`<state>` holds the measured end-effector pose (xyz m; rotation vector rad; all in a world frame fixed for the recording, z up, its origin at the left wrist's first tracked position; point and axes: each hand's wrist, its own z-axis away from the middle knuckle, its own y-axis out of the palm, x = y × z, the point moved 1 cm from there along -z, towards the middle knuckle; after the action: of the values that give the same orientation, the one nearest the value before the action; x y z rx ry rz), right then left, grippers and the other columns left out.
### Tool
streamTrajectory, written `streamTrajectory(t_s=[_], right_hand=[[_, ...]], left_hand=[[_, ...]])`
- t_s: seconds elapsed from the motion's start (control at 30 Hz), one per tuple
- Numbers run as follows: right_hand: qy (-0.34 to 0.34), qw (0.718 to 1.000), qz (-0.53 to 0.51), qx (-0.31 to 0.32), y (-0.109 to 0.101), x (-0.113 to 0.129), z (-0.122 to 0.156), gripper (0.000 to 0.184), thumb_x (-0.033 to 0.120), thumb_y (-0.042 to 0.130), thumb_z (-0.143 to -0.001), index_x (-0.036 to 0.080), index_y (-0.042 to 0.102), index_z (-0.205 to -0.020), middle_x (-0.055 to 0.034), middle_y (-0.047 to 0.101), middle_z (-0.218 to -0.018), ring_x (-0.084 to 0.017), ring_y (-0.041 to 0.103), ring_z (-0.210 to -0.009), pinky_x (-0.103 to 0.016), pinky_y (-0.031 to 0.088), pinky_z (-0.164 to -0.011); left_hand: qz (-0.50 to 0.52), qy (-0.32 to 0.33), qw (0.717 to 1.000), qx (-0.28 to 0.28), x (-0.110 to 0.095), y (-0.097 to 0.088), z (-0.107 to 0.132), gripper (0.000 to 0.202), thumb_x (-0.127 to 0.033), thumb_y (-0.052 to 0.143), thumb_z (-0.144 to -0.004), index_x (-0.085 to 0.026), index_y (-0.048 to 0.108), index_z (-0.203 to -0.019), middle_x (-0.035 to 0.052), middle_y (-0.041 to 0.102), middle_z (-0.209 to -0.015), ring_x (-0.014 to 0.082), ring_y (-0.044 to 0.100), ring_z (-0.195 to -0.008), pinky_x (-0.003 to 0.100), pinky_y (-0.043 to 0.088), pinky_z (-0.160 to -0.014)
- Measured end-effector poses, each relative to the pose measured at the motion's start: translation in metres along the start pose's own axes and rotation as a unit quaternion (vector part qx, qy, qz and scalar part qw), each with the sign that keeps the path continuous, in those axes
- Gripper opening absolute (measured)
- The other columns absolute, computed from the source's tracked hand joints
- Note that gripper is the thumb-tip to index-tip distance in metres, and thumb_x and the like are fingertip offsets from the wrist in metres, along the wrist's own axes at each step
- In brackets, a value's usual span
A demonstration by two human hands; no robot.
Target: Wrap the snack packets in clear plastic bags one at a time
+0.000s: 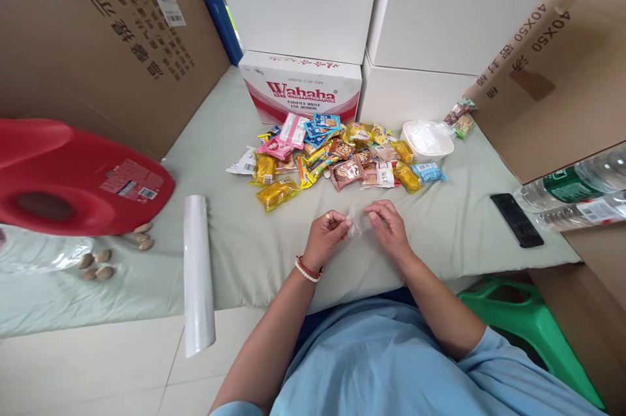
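Note:
Between my hands is a small crumpled piece of clear plastic film (pixel 357 220); whether it is a bag or a wrapper I cannot tell. My left hand (pixel 327 235) pinches its left side between thumb and fingers. On the other side, the bent fingertips of my right hand (pixel 390 227) are closed at the film's upper right edge. Just beyond both hands lies a heap of packaged snacks, including a brown packet (pixel 347 173), a yellow packet (pixel 276 193) and a blue packet (pixel 429 172). A white bowl (pixel 426 154) with clear plastic in it stands behind them at the right.
A white roll (pixel 196 272) overhangs the table's front edge. Left are a red jug (pixel 88 171) and several brown nuts (pixel 104 272). A Wahaha carton (pixel 303 87) stands behind the snacks. Right are a phone (pixel 517 220), plastic bottles (pixel 577 181) and a green stool (pixel 533 318).

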<state>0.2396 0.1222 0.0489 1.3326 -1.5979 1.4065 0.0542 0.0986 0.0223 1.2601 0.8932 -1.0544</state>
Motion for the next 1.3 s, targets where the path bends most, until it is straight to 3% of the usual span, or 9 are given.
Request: streamTrajectory(t_s=[0.13, 0.33, 0.43, 0.5, 0.6, 0.7, 0.83, 0.97, 1.3], right_hand=[[0.14, 0.975, -0.155, 0.08, 0.006, 0.006, 0.001, 0.035, 0.058, 0.078, -0.084, 0.022, 0.074, -0.084, -0.0005, 0.068, -0.08, -0.016, 0.059, -0.074, -0.029, 0.048, -0.072], [0.262, 0.893, -0.364, 0.028, -0.022, 0.006, -0.006, 0.04, 0.048, 0.094, -0.066, 0.022, 0.066, -0.079, 0.0032, 0.063, -0.075, -0.012, 0.056, -0.067, -0.026, 0.051, -0.067], [0.299, 0.871, -0.386, 0.05, -0.037, 0.002, -0.009, 0.044, 0.046, 0.096, -0.062, 0.022, 0.064, -0.08, 0.0027, 0.063, -0.076, -0.012, 0.055, -0.064, -0.026, 0.051, -0.06], [0.307, 0.883, -0.348, 0.066, -0.042, -0.004, -0.009, 0.045, 0.051, 0.093, -0.066, 0.022, 0.061, -0.08, 0.0029, 0.06, -0.071, -0.012, 0.052, -0.059, -0.026, 0.048, -0.055], [0.229, 0.958, -0.175, 0.009, -0.044, -0.009, -0.007, 0.042, 0.059, 0.082, -0.076, 0.023, 0.062, -0.082, 0.0, 0.061, -0.074, -0.017, 0.055, -0.066, -0.031, 0.051, -0.062], [0.038, 0.995, 0.031, -0.085, -0.044, 0.0, -0.004, 0.032, 0.056, 0.069, -0.091, 0.024, 0.068, -0.093, -0.0073, 0.067, -0.096, -0.024, 0.062, -0.092, -0.039, 0.053, -0.084], [-0.112, 0.986, 0.123, 0.031, -0.029, 0.014, -0.003, 0.032, 0.051, 0.073, -0.091, 0.028, 0.072, -0.113, -0.0106, 0.069, -0.119, -0.03, 0.06, -0.114, -0.048, 0.047, -0.103], [-0.108, 0.978, 0.124, 0.129, -0.006, 0.008, -0.005, 0.021, 0.046, 0.064, -0.099, 0.027, 0.074, -0.097, -0.0071, 0.073, -0.094, -0.026, 0.063, -0.093, -0.043, 0.049, -0.089], [-0.053, 0.992, 0.041, 0.108, 0.012, 0.013, -0.001, 0.025, 0.05, 0.074, -0.091, 0.025, 0.073, -0.095, -0.0042, 0.071, -0.091, -0.022, 0.06, -0.088, -0.035, 0.047, -0.083]], left_hand=[[-0.028, 0.02, 0.999, 0.025, 0.0, 0.002, 0.002, 0.038, -0.05, 0.089, -0.074, -0.017, 0.07, -0.08, -0.0016, 0.066, -0.065, 0.0112, 0.057, -0.06, 0.025, 0.044, -0.06], [0.072, 0.039, 0.997, -0.012, -0.003, -0.002, 0.0, 0.038, -0.048, 0.088, -0.075, -0.018, 0.065, -0.079, 0.0, 0.069, -0.081, 0.0107, 0.057, -0.071, 0.024, 0.047, -0.068], [0.129, 0.028, 0.991, -0.026, -0.007, -0.004, -0.001, 0.043, -0.053, 0.085, -0.077, -0.02, 0.058, -0.083, 0.001, 0.071, -0.095, 0.0115, 0.061, -0.077, 0.025, 0.051, -0.07], [0.171, 0.0, 0.985, -0.031, -0.008, -0.004, -0.002, 0.045, -0.054, 0.085, -0.077, -0.022, 0.055, -0.088, -0.0009, 0.068, -0.091, 0.012, 0.062, -0.076, 0.025, 0.054, -0.066], [0.175, -0.019, 0.983, -0.052, -0.008, -0.004, -0.002, 0.05, -0.055, 0.087, -0.075, -0.023, 0.053, -0.092, -0.0049, 0.062, -0.081, 0.0116, 0.063, -0.069, 0.022, 0.052, -0.054], [0.146, -0.015, 0.987, -0.062, -0.007, -0.003, -0.002, 0.05, -0.058, 0.085, -0.077, -0.023, 0.053, -0.093, -0.0055, 0.061, -0.081, 0.0109, 0.064, -0.067, 0.019, 0.051, -0.049], [0.114, -0.012, 0.993, -0.04, -0.008, -0.001, -0.001, 0.049, -0.059, 0.083, -0.079, -0.022, 0.054, -0.092, -0.0046, 0.063, -0.077, 0.0106, 0.063, -0.063, 0.019, 0.048, -0.048], [0.085, -0.007, 0.996, -0.025, -0.008, 0.001, 0.0, 0.051, -0.061, 0.084, -0.076, -0.021, 0.054, -0.089, -0.0052, 0.062, -0.069, 0.0101, 0.061, -0.058, 0.02, 0.045, -0.048], [0.057, -0.006, 0.998, -0.007, -0.002, 0.001, 0.0, 0.051, -0.062, 0.083, -0.077, -0.019, 0.057, -0.086, -0.0026, 0.064, -0.074, 0.0106, 0.061, -0.061, 0.021, 0.049, -0.05]])
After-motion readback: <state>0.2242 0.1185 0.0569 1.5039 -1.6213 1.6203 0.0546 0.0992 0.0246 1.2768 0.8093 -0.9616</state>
